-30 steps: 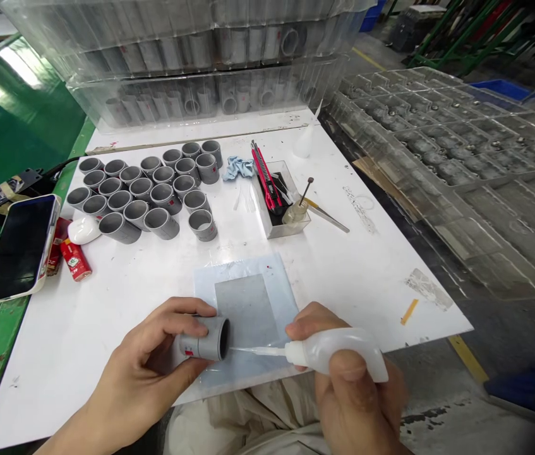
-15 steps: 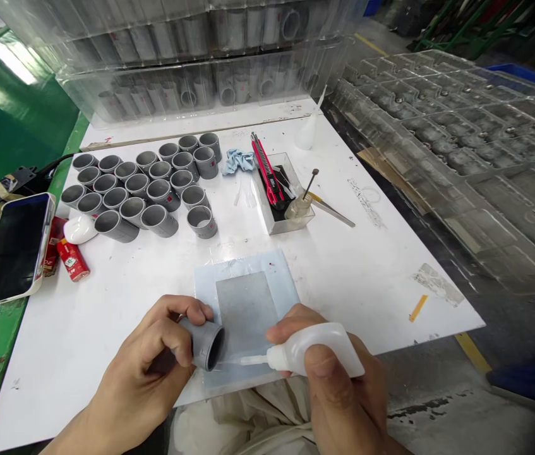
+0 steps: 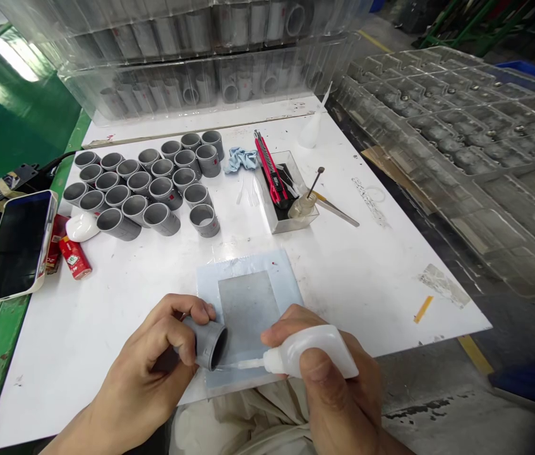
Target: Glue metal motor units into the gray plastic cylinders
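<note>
Sleeve: short grey plastic pipe sleeve [image 3: 208, 343], matte, cylindrical, lying sideways over the table's near edge, open mouth facing right.
Left hand: left hand [image 3: 160, 354] wrapped around the sleeve.
Right hand: right hand [image 3: 338, 385] clasps a soft translucent squeeze bottle [image 3: 312, 351], thin nozzle at the sleeve's lower rim.
Doing it well: judging by the fine tip, squeeze gently and steady the sleeve.
Underneath: glossy film sheet [image 3: 248, 303] on the white table [image 3: 366, 265].
Beyond: about twenty matching grey sleeves [image 3: 146, 186], standing clustered.

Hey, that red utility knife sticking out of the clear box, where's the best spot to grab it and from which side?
Probably the far end of the red utility knife, taken from above. It lies slanted in the clear box, its far end poking past the rim with bare table around it, while the near end sits deep beside a small bottle.
</note>
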A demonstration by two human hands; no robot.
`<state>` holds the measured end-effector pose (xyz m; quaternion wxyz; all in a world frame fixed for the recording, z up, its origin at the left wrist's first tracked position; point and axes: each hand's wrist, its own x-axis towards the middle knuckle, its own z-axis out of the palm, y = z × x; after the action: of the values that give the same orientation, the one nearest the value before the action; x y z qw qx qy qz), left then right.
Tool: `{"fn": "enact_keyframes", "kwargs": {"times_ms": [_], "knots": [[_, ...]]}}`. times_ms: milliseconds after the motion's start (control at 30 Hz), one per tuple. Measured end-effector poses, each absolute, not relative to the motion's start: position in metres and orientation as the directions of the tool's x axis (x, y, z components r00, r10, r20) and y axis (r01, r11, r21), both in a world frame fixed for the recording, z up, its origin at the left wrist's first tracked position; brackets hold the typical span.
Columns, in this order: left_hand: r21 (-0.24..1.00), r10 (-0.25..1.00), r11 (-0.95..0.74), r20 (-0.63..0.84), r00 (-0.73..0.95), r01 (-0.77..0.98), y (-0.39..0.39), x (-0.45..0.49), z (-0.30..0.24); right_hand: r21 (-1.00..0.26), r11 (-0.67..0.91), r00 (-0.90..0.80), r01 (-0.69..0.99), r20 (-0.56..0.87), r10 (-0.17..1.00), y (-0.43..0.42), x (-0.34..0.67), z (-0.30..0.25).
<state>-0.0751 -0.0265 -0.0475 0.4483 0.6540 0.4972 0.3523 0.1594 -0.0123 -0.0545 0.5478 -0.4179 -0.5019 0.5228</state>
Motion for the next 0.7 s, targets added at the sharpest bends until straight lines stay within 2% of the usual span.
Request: {"fn": "enact_keyframes", "kwargs": {"times_ms": [267, 533, 700], "knots": [[0.938, 0.967, -0.107, 0.021, 0.252, 0.331, -0.026, -0.075, -0.05, -0.987, 0.087, -0.017, -0.135, 0.09, 0.996, -0.018, 0.161, -0.065], [0.962, 0.989, -0.06, 0.021, 0.147, 0.267, -0.029, -0.067, -0.05, -0.989, 0.07, 0.03, -0.127, 0.067, 0.997, -0.025, 0.166, -0.075], [0.957, 0.983, -0.064, 0.011, 0.184, 0.284, -0.028, -0.072, -0.052, -0.991, 0.058, 0.074, -0.124, 0.049, 0.996, -0.024, 0.164, -0.075]]}}
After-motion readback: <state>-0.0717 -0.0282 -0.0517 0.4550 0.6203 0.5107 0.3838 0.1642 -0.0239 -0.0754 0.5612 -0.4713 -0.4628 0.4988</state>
